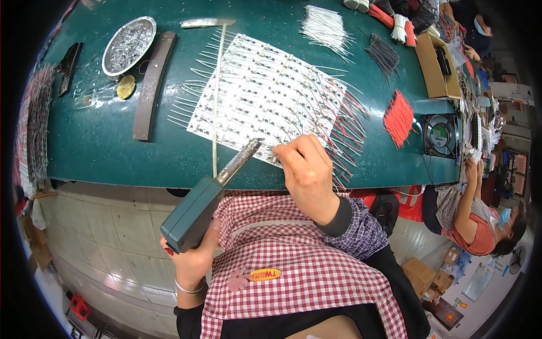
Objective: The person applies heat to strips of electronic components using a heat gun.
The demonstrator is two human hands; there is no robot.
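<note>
My left hand [195, 257] is wrapped round the handle of a dark green soldering gun [195, 212]. Its metal barrel slants up to the right, and the dark tip is at the front edge of a white circuit board sheet [243, 68], close to my right fingers; contact cannot be made out. My right hand [307, 172] pinches at the same edge, thumb and forefinger together; what they hold is too small to name. White wires stick out from the sheet's left side, red and black wires [344, 135] from its right. A narrow pale strip [217, 101] lies across the sheet's left part.
At the left of the green table [186, 161] are a metal bowl of solder scraps [130, 46], a round yellowish pad [126, 87] and a brown bar [153, 85]. White wires [326, 29], black wires [384, 55], red wires [398, 118] and a fan [441, 135] lie right. Co-workers sit beyond.
</note>
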